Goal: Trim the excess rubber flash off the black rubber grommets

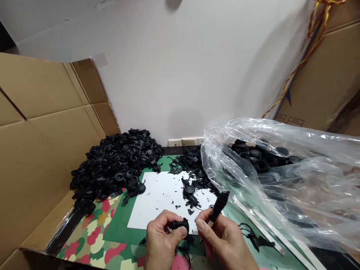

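- Nearest the camera, the left hand [161, 240] comes in from the bottom edge, its fingers curled closed, with a small black rubber part [182, 224] pinched between thumb and index finger.
- The right hand [225, 238], also from the bottom edge, has its fingers folded around a black-handled tool [219, 205] in a pen-like grip; a lighter section shows below the handle, and the working tip is hard to make out.
- A narrow gap separates the hands; the tool and the rubber part do not touch.
- Under and ahead of them is a white sheet [157, 191], dotted with black crumbs, on a green mat [118, 225].
- Edges around the hands: a tall heap of black parts [118, 161] at the far left, a pile of black scraps [194, 161] straight ahead by the wall [174, 67], and a clear plastic bag [323, 168] with round black pieces [261, 159] inside on the right.
- The widest low stretch is the left half of the sheet, with only small crumbs on it.
- Beside the right hand lie a curled black offcut [255, 238] and long white strips [284, 225]; a cardboard panel [42, 142] stands along the far left.
- Pose: the left hand is upright, its back turned partly up, thumb toward the right; the right hand leans inward to the left, with the tool's handle slanting up and away to the right.
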A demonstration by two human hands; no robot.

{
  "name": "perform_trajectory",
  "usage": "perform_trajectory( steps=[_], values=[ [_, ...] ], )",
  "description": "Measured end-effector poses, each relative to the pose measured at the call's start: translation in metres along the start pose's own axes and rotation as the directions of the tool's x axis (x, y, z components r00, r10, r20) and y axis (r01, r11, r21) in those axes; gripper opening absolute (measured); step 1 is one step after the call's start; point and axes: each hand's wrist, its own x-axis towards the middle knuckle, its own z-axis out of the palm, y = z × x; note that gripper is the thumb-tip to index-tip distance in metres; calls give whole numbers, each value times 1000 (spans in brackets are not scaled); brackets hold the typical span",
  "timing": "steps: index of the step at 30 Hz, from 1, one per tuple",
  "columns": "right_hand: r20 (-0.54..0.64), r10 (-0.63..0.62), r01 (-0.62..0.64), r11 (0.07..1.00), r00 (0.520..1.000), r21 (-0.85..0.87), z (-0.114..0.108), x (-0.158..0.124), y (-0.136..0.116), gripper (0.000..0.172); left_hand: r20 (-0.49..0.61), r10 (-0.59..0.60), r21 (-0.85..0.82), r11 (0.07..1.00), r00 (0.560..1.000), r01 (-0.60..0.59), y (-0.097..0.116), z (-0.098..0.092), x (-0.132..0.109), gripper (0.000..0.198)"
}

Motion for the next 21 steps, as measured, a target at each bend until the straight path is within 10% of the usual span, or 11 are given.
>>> perform_trajectory(
  steps=[12, 21],
  values=[
    [178, 114, -93, 988, 977, -127, 11, 7, -11, 37, 8, 161, 34, 986, 987, -162, 6, 5, -4, 5],
    [175, 105, -85, 989, 979, -123, 3, 7, 5, 33, 118, -118, -97, 987, 986, 129, 10, 4, 2, 9]
  ],
)
